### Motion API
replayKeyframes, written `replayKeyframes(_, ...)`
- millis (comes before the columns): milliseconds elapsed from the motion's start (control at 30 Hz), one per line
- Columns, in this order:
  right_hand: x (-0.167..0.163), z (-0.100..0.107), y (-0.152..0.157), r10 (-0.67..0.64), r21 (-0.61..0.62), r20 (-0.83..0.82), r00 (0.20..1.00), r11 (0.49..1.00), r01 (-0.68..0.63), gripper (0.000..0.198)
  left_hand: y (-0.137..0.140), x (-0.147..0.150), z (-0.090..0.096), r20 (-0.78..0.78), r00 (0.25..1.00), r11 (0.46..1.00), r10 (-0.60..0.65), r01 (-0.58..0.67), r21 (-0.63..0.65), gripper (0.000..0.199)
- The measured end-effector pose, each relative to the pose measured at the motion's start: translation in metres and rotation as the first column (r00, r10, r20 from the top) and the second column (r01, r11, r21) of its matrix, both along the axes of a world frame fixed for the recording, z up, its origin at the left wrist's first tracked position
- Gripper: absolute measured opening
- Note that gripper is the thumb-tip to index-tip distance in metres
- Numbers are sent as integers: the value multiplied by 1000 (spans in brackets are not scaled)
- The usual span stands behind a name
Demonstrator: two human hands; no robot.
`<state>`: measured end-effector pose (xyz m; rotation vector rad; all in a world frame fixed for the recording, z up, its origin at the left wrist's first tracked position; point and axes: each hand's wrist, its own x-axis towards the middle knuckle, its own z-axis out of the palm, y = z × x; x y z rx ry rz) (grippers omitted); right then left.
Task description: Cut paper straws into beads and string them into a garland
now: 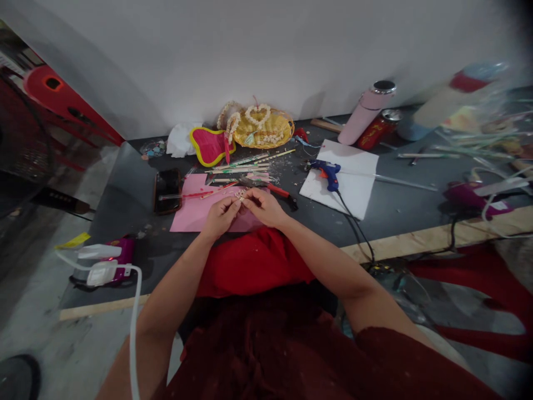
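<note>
My left hand [222,215] and my right hand [263,206] meet above a pink sheet [187,218], fingertips pinched together. Between them is a small cream-coloured piece [240,194] with a bumpy look, partly covered by the fingers; its kind is too small to make out. Just beyond the hands lie several thin sticks [245,168] and a red pen-like stick [200,194]. A red-and-black handled tool [283,192] rests beside my right hand. To the right, a blue glue gun [328,171] lies on a white board [358,191].
A phone [167,186] lies left of the pink sheet. Against the wall stand a yellow basket [242,141] with a cream heart [258,115], a pink flask [366,114] and a red can [380,129]. Purple devices with cords [125,253] sit near the table's front edge.
</note>
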<state>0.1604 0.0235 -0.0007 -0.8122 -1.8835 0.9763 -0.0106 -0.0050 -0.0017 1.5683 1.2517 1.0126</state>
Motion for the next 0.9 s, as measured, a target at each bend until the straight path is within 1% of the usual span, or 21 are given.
replayKeyframes(133,-1,-1,1,2,7,3,1000,1000,-2,17,0,-1,2,-49,999,1000,-2,3,24,33)
replayKeyframes(267,-1,-4,2,-12,14,17,1000,1000,11,18,-1,-1,4,-50,999,1000,5,-4,26,30)
replayKeyframes(433,1,-5,4,21,-26,-14,1000,999,-21,22,0,-2,4,-58,998,999,31,-30,18,28)
replayKeyframes(633,3,-2,5,16,-78,29,999,997,-13,24,-1,-2,3,-98,995,1000,-16,16,-8,29)
replayKeyframes(767,2,0,4,-12,-106,43,999,994,16,22,-2,-1,3,-47,998,999,-36,35,-17,29)
replayKeyframes(900,3,2,4,-42,-182,-32,999,983,35,21,-1,-1,2,64,997,999,-37,37,-4,22)
